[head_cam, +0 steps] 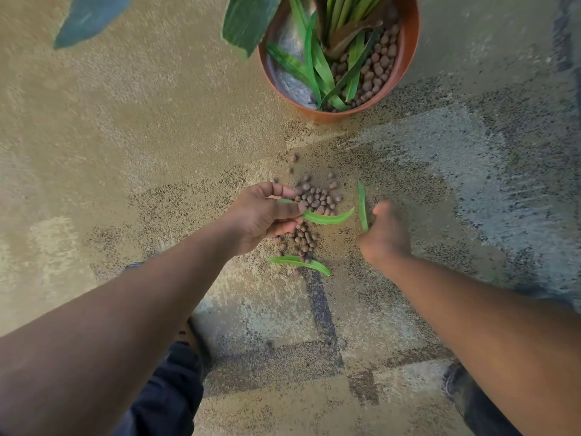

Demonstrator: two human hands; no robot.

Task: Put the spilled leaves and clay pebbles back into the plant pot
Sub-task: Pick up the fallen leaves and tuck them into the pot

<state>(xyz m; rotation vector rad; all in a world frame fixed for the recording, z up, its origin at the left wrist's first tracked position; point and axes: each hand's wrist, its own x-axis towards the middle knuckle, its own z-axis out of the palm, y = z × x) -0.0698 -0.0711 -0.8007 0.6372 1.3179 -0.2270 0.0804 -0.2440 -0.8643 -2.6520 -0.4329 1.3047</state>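
Left hand (267, 215): hovering palm-up over the spill, its grip curling round one green leaf (328, 218), thumb and fingers pinching the leaf's near end while the rest is sticking out to the right above the pebbles.
Right hand (385, 236): reaching down to the carpet with its back to the camera, its grip pinching the lower end of a second, narrower leaf (363, 206) that is standing nearly upright from the fingers.
Third leaf (298, 264): lying flat on the carpet, just below the pebble pile and between the two forearms.
Clay pebbles (317, 199): lying scattered in a loose brown heap on the carpet between the hands, a few strays trailing up toward the pot.
Plant pot (408, 58): standing upright at the top of the view, well apart from the spill; terracotta-coloured, already holding pebbles on its right side and several long green leaves across the middle.
Carpet (157, 136): showing a mottled tan, grey and dark pattern under everything.
Legs: dark trousers showing at the bottom edge.
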